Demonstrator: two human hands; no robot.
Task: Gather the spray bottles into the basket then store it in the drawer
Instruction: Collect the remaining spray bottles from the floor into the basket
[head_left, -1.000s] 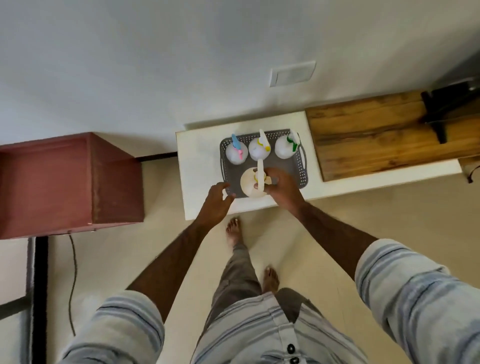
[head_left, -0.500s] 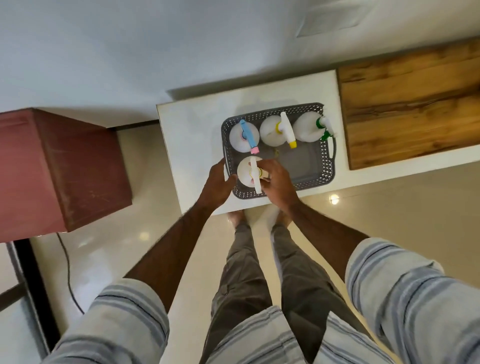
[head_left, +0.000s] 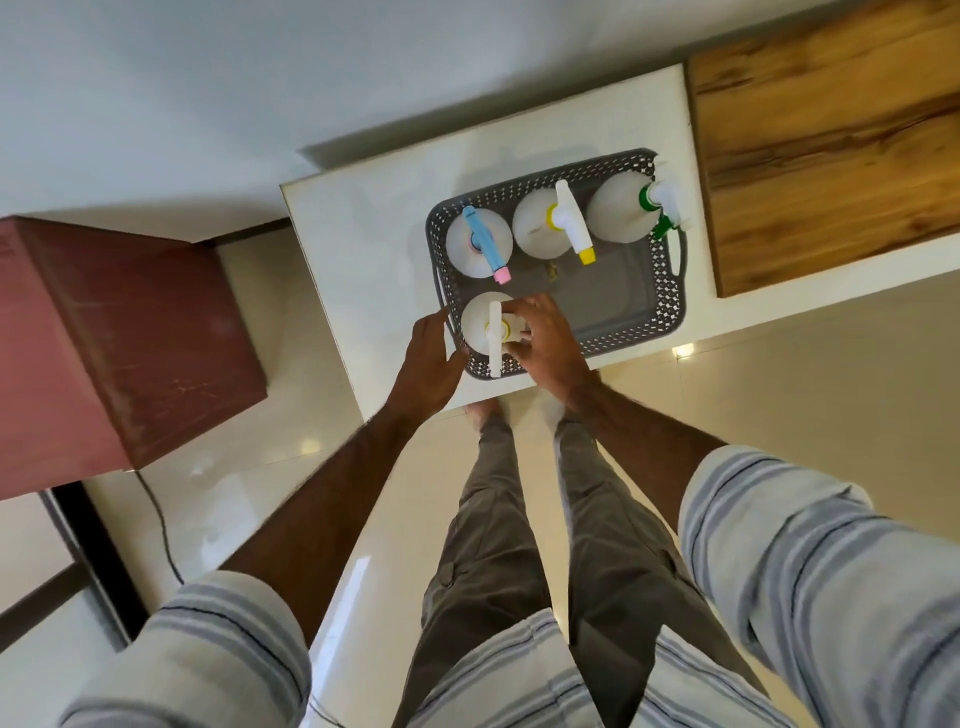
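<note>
The white table (head_left: 374, 249) fills the middle of the frame, with a wooden top (head_left: 831, 140) at the upper right and a dark red cabinet (head_left: 130, 338) at the left. No drawer shows anywhere, so where the basket must go cannot be told.

The grey basket (head_left: 667, 291) stands on the table just right of centre. Three spray bottles stand upright along its far wall: the blue-nozzled bottle (head_left: 475, 244) at its left, the yellow-tipped bottle (head_left: 540, 223) in the middle, the green-collared bottle (head_left: 618, 213) at the right. A fourth bottle (head_left: 478, 325) stands in the near left corner.

The right hand (head_left: 545, 343) is closed around that bottle's spray head; the left hand (head_left: 428, 358) rests half-curled against the basket's left rim, and whether it truly grips cannot be told.

No bottle lies loose on the table, so gathering looks about done. Left to do, I judge: let go of the bottle, lift the basket and store it. The cabinet and a black cable (head_left: 161, 525) on the floor at the lower left lie close to the person's feet.
</note>
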